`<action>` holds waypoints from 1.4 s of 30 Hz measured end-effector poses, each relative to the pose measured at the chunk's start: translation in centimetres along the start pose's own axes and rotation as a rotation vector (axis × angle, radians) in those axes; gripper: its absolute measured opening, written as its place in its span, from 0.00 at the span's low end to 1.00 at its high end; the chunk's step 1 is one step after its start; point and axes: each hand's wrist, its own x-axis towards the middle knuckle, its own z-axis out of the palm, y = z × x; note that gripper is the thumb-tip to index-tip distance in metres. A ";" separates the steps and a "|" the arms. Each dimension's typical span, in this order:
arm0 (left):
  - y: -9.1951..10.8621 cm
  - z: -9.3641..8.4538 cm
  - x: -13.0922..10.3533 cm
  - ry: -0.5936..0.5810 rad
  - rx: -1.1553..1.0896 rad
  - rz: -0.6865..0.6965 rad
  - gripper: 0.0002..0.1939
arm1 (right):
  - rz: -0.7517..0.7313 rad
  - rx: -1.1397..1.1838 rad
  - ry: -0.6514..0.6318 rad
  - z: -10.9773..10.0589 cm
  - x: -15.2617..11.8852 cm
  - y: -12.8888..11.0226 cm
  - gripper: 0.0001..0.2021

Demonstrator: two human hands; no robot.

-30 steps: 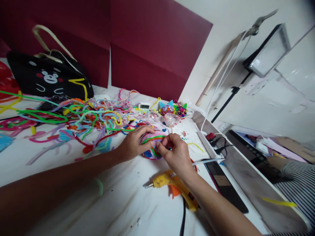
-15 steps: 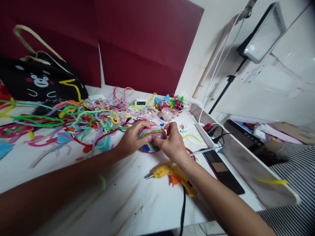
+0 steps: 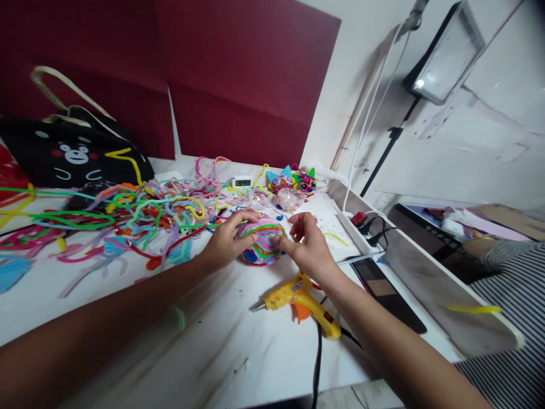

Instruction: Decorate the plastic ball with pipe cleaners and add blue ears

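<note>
Since the earlier frame, our right hand (image 3: 313, 245) has drawn slightly to the right, and its fingers are now parted, with the thumb at the edge of the striped ball (image 3: 263, 245). Our left hand (image 3: 225, 241) grasps this ball between thumb and fingers, on the counter (image 3: 204, 352), behind the yellow glue gun (image 3: 298, 292) and to the right of the colourful pipe cleaners (image 3: 149, 211).

The left hand (image 3: 225, 241) hides part of the rounded, rainbow-striped fuzzy piece's (image 3: 264, 241) left side. The left edge crops the black fabric bag (image 3: 72, 156); the right edge crops the black-and-white striped cloth (image 3: 522, 289). Digits on the small white rectangular clock (image 3: 242, 182) look blurred.
</note>
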 end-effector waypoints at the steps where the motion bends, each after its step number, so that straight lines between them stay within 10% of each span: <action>1: 0.0 0.0 0.0 -0.002 -0.004 -0.001 0.16 | -0.005 -0.007 0.000 -0.1 0.0 0.0 0.20; 25: 0.2 0.0 -0.3 -0.007 0.127 0.097 0.14 | -0.148 -0.226 0.072 1.5 0.2 -0.8 0.21; 42: 0.5 -0.3 1.0 0.034 0.059 -0.062 0.14 | 0.082 0.020 -0.105 3.1 2.8 0.0 0.21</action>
